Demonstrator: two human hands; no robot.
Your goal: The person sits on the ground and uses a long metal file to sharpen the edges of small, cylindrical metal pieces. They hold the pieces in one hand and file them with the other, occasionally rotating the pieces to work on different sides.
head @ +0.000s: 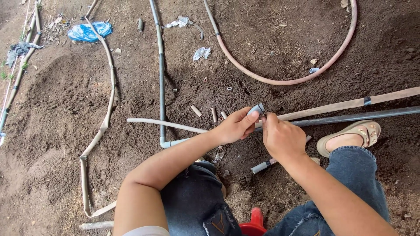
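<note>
Down on the bare soil (65,109) where I squat, everything runs in long lines: a reddish hose (280,81) loops in an arc at the top, and a tan pipe (350,104) with a dark pipe (363,116) just below it come in from the right, both lying nearly level and pointing straight at my hands. A thin grey pipe (161,65) runs down from the top to an elbow, well left of my grip. Between my hands sits the small grey fitting (256,109), tilted up to the right, right at the near end of those two pipes. My left hand (234,126) is curled shut around it, thumb and fingers pinching its lower end. My right hand (282,137) is closed too, fingertips touching the fitting's upper side; it lies nearer the incoming pipes. At top left a crumpled blue plastic bag (89,31) lies on the dirt; a scrap of white wrapper (201,53) sits near the middle top. Short tan pipe offcuts (213,114) lie just left of my left hand.
</note>
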